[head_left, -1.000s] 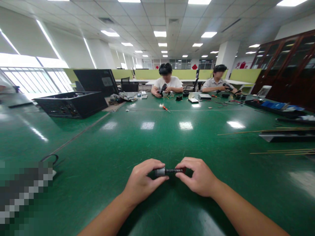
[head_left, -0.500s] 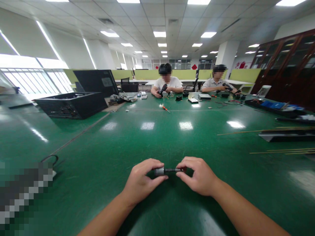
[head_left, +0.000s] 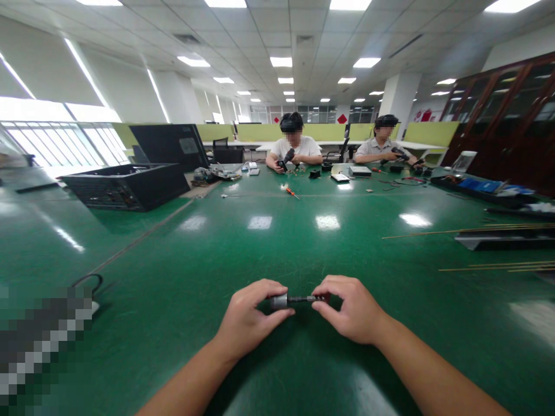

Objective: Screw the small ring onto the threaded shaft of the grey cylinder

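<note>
I have the metal shafted part (head_left: 300, 299) lying level between my hands, midway along the near edge of the green tabletop (head_left: 277, 248); I can't tell if it touches the surface. My left hand (head_left: 251, 315) keeps its grip curled round the thick grey barrel, and my right hand (head_left: 353, 312) has a narrow pinch on the thin end. Closest on my left, toward the near left corner, lies a pixelated dark item (head_left: 41, 335). On my right, thin brass-coloured rods (head_left: 427, 233) reach in from the right edge. Farther off I see a black computer case (head_left: 125, 186) toward the far left corner, an orange screwdriver (head_left: 292, 193) short of the far edge, and two people working along that edge.
</note>
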Action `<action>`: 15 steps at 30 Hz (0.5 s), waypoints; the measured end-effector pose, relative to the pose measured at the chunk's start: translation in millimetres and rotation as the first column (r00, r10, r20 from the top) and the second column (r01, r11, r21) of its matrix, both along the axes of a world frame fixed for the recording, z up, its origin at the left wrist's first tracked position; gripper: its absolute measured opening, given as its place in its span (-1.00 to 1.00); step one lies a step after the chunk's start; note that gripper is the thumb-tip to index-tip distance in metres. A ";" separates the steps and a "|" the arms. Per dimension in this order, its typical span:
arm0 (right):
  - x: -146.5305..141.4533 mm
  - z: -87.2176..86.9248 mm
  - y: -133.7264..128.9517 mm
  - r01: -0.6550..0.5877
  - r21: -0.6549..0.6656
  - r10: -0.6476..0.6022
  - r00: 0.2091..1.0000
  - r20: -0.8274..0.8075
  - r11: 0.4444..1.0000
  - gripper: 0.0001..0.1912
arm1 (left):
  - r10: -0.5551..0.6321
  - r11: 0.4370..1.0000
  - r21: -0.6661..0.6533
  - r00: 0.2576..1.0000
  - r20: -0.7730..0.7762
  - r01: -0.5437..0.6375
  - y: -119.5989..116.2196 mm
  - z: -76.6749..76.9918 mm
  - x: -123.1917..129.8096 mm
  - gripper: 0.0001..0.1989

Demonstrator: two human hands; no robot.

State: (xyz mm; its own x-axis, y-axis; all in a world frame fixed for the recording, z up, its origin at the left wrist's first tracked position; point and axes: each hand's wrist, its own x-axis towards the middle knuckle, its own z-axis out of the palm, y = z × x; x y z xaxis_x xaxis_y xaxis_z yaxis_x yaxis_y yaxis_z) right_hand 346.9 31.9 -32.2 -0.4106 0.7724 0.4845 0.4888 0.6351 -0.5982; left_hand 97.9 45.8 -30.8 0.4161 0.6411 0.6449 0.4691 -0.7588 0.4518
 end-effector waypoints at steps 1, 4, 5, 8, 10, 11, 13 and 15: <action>0.0 0.1 0.3 0.001 0.000 -0.001 1.000 0.000 1.000 -0.92 | 0.000 1.000 0.001 1.000 -0.002 0.000 0.1 0.0 -0.2 -0.72; 0.4 0.1 0.8 0.005 -0.004 -0.005 1.000 -0.003 1.000 -0.93 | 0.000 1.000 0.003 1.000 -0.009 0.000 0.6 0.4 -0.6 -0.71; 0.6 0.1 0.8 0.006 -0.005 -0.006 1.000 -0.003 1.000 -0.93 | 0.000 1.000 0.002 1.000 -0.010 0.000 0.8 0.5 -0.8 -0.71; 1.2 -0.3 0.2 0.008 -0.007 -0.008 1.000 -0.001 1.000 -0.93 | -0.009 1.000 0.004 1.000 -0.001 0.009 1.4 0.1 -1.0 -0.70; 1.2 -0.5 -0.1 0.007 -0.006 -0.007 1.000 0.001 1.000 -0.93 | -0.011 1.000 0.005 1.000 0.001 0.011 1.8 -0.3 -1.0 -0.70; 1.2 -0.6 -0.1 0.007 -0.005 -0.007 1.000 0.001 1.000 -0.93 | -0.010 1.000 0.006 1.000 0.001 0.010 1.9 -0.5 -0.9 -0.70; 1.1 -0.7 0.3 0.007 -0.005 -0.007 1.000 0.001 1.000 -0.92 | -0.003 1.000 0.002 1.000 -0.002 0.003 2.3 -0.7 -0.7 -0.70; 1.2 -0.5 1.0 0.006 -0.006 -0.006 1.000 0.001 1.000 -0.92 | -0.001 1.000 -0.004 1.000 -0.004 0.001 2.5 -0.9 -1.0 -0.70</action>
State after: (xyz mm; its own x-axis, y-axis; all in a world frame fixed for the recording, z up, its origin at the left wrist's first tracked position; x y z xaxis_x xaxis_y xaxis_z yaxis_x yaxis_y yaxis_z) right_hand 348.0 32.9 -32.7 -0.4061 0.7779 0.4795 0.4933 0.6284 -0.6015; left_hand 96.9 48.2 -31.7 0.4190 0.6433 0.6408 0.4703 -0.7575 0.4529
